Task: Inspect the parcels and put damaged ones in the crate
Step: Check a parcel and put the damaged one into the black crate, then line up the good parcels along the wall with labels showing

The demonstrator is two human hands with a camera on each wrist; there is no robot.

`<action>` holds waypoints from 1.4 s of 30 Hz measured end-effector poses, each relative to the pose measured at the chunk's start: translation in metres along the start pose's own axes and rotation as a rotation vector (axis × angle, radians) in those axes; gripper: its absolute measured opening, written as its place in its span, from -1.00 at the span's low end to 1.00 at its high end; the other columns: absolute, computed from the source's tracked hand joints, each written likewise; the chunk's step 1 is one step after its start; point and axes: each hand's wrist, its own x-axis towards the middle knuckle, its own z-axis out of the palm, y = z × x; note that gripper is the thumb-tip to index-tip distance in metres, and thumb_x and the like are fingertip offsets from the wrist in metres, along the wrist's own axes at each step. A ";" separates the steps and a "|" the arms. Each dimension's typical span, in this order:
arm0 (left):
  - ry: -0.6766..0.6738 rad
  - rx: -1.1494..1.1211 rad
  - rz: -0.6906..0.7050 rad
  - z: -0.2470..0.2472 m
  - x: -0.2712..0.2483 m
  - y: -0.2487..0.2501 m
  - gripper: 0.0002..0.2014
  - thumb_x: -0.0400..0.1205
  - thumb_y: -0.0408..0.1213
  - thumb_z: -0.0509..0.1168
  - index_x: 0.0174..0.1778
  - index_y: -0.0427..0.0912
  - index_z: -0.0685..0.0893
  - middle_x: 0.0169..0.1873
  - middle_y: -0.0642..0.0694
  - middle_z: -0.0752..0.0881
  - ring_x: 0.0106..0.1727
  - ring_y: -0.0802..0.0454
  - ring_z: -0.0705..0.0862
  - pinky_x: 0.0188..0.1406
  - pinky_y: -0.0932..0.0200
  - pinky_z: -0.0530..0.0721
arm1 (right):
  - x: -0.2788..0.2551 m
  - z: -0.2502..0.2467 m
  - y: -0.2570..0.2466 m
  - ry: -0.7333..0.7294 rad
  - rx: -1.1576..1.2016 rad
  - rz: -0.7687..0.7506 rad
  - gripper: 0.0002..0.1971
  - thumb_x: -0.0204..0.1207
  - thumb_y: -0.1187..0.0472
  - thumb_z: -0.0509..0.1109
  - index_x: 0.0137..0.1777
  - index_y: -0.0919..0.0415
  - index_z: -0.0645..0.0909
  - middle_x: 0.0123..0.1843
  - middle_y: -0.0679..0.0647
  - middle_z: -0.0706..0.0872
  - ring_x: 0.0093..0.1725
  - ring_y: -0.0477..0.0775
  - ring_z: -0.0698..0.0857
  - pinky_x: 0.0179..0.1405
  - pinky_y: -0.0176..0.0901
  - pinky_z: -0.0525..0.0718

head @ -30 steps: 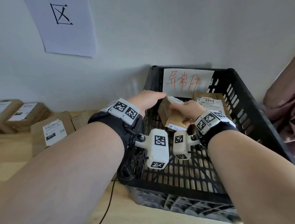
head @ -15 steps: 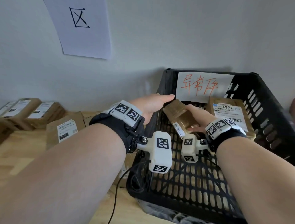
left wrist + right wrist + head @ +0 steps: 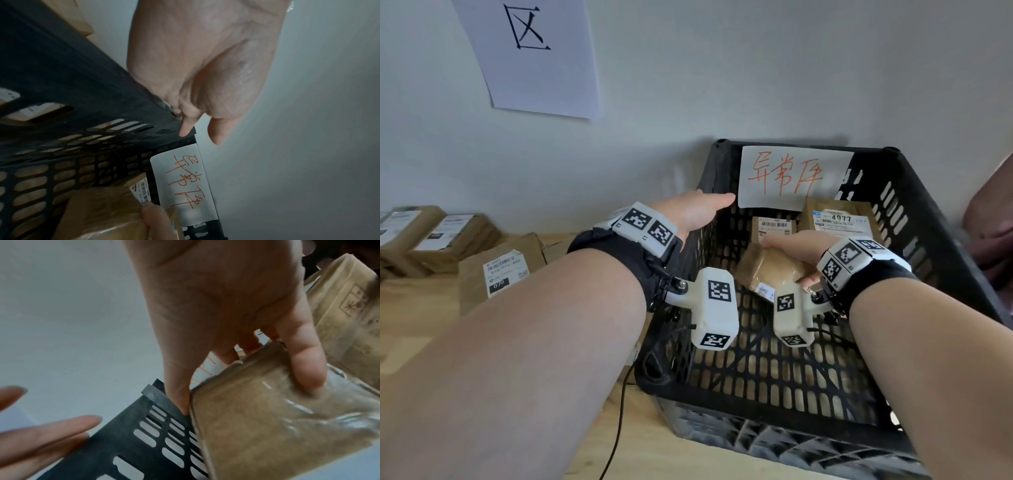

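Moved: parcel [image 3: 768, 270] sank lower into crate [image 3: 914, 219].
Right hand [image 3: 792, 247]: clasped the parcel.
Left hand [image 3: 695, 212]: fingers straight, at crate's 9 o'clock rim.

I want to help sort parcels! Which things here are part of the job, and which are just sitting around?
Part of the job:
- black slotted plastic crate
- brown taped cardboard parcel, gripped by the right hand
- two labelled brown parcels lying in the crate
- left hand, open over the crate's rim

Just there:
- white paper wall sign
- thin black cable
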 end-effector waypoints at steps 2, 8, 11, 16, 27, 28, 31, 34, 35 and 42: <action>0.022 0.021 0.004 0.001 0.000 0.001 -0.24 0.70 0.09 0.21 0.72 -0.11 0.03 0.70 -0.07 0.11 0.68 -0.06 0.15 0.61 -0.05 0.16 | 0.004 0.004 0.005 0.065 -0.124 0.006 -0.33 0.37 -0.29 0.52 0.26 0.22 0.57 -0.10 0.22 0.71 -0.42 0.15 0.70 -0.47 -0.15 0.74; 0.041 0.036 0.013 0.002 -0.005 0.002 -0.28 0.71 0.07 0.19 0.71 -0.11 0.05 0.69 -0.09 0.13 0.68 -0.08 0.14 0.58 -0.04 0.15 | -0.002 0.026 0.008 0.092 -0.649 -0.027 -0.15 0.34 -0.41 0.47 0.40 0.27 0.55 0.26 0.16 0.72 0.20 0.18 0.70 0.22 0.04 0.69; 0.039 0.032 0.015 0.001 -0.009 0.003 -0.30 0.72 0.06 0.19 0.71 -0.10 0.09 0.69 -0.09 0.15 0.67 -0.06 0.15 0.58 -0.03 0.15 | 0.004 0.032 0.021 0.031 -0.832 -0.023 -0.53 0.41 -0.24 0.53 0.12 0.11 0.70 0.26 0.12 0.76 0.16 0.14 0.74 0.23 0.06 0.70; 0.029 0.013 0.018 0.000 -0.010 0.003 -0.33 0.71 0.06 0.19 0.69 -0.11 0.16 0.67 -0.10 0.20 0.66 -0.09 0.19 0.55 -0.04 0.20 | 0.004 0.026 0.023 -0.150 -0.764 0.024 -0.67 0.65 -0.02 0.37 0.22 0.21 0.71 -0.27 -0.02 0.74 -0.32 -0.08 0.71 -0.23 -0.26 0.71; 0.006 -0.160 0.009 -0.016 -0.034 -0.001 -0.43 0.71 0.06 0.20 0.61 -0.12 0.37 0.67 -0.07 0.21 0.69 -0.11 0.10 0.62 -0.16 0.04 | 0.000 0.036 0.021 -0.287 -0.612 0.042 -0.51 0.62 0.14 0.39 0.53 0.28 0.51 0.40 0.21 0.65 -0.14 0.00 0.59 0.27 0.01 0.61; 0.011 -0.154 0.022 -0.019 -0.035 -0.003 -0.45 0.73 0.04 0.17 0.62 -0.13 0.36 0.67 -0.05 0.20 0.70 -0.09 0.06 0.61 -0.15 0.00 | -0.004 0.034 0.019 -0.270 -0.645 0.039 -0.50 0.64 0.10 0.36 0.54 0.27 0.49 0.33 0.17 0.68 -0.22 -0.03 0.56 0.09 -0.06 0.66; 0.000 -0.173 0.007 -0.027 -0.040 -0.012 -0.48 0.73 0.04 0.18 0.56 -0.13 0.44 0.64 -0.12 0.29 0.68 -0.19 0.09 0.60 -0.21 0.05 | -0.016 0.027 0.006 -0.232 -0.648 -0.030 -0.48 0.69 -0.01 0.29 0.56 0.25 0.45 0.29 0.17 0.75 -0.51 -0.07 0.42 -0.51 -0.30 0.44; -0.031 -0.241 -0.041 -0.038 -0.046 -0.023 -0.58 0.72 -0.01 0.19 0.42 -0.17 0.54 0.52 -0.21 0.46 0.60 -0.25 0.30 0.60 -0.22 0.21 | -0.036 0.019 -0.013 -0.192 -0.424 -0.057 -0.58 0.73 0.09 0.26 0.50 0.28 0.47 0.24 0.17 0.78 -0.69 -0.14 0.43 -0.74 -0.34 0.39; -0.044 -0.257 -0.047 -0.041 -0.049 -0.027 -0.64 0.72 -0.03 0.20 0.33 -0.18 0.56 0.48 -0.23 0.50 0.56 -0.24 0.38 0.58 -0.19 0.28 | -0.045 0.018 -0.019 -0.175 -0.375 -0.080 -0.60 0.74 0.10 0.25 0.49 0.28 0.48 0.18 0.14 0.80 -0.63 -0.13 0.46 -0.75 -0.34 0.40; 0.024 -0.285 -0.035 -0.069 -0.072 -0.054 -0.78 0.72 -0.08 0.23 0.11 -0.14 0.59 0.12 -0.14 0.63 0.09 -0.09 0.58 0.09 0.03 0.56 | -0.098 0.035 -0.064 -0.096 -0.013 -0.232 -0.57 0.74 0.25 0.20 0.55 0.43 0.38 -0.23 0.11 0.62 -0.42 -0.02 0.46 -0.55 -0.33 0.51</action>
